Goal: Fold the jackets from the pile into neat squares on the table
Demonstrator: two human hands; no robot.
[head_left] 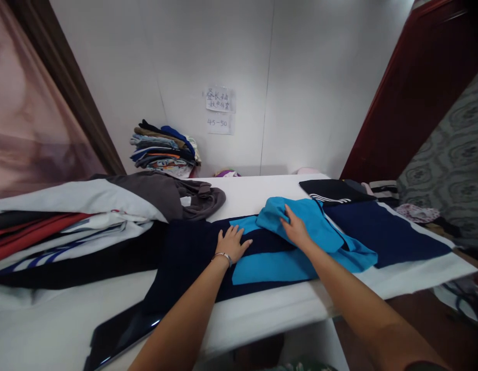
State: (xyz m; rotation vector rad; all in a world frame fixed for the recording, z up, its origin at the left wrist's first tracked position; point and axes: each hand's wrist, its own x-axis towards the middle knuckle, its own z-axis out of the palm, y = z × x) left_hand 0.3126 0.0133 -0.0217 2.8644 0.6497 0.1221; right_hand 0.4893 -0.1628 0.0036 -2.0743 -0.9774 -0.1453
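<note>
A dark navy and bright blue garment [273, 267], perhaps a jacket, lies partly folded on the white table in front of me. My left hand [232, 244] rests flat on its dark cloth with the fingers spread, near the edge of a bright blue panel. A bracelet circles that wrist. My right hand [295, 230] grips the bunched bright blue part, which rises in a loose fold; some of its fingers are hidden by the cloth. To the right, a flat navy piece of clothing [389, 234] reaches the table's right side.
Several garments [65, 234] are heaped on the left beside a grey-brown top [161, 193]. A folded stack [165, 150] stands against the wall. A black garment with white stripes [331, 190] lies back right. A shiny black flat object [121, 332] sits at the front left of the white table [258, 193].
</note>
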